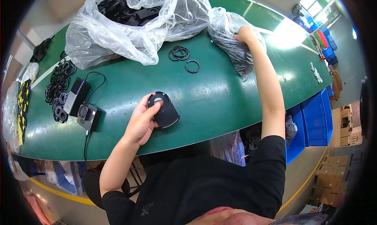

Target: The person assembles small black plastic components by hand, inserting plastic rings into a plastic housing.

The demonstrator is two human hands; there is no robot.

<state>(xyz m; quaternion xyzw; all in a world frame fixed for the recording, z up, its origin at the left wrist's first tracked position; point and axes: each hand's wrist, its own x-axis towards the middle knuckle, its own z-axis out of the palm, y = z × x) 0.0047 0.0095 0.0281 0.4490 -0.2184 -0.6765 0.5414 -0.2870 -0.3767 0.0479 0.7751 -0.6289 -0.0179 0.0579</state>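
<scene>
Left hand (142, 121) grips a black round-holed plastic part (164, 110) just above the green table (220, 95), near its front edge.

Right hand (244, 34) reaches into the small clear bag (231, 40) of black pieces; its fingers are hidden, so I cannot tell their state. Best keep the part steady and level. Loose rings (179, 53) lie beyond.

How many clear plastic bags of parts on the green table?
2. A large bag of black parts sits at the far left-centre; a smaller bag lies right of it, under the right hand. Others off-table may be hidden.
</scene>
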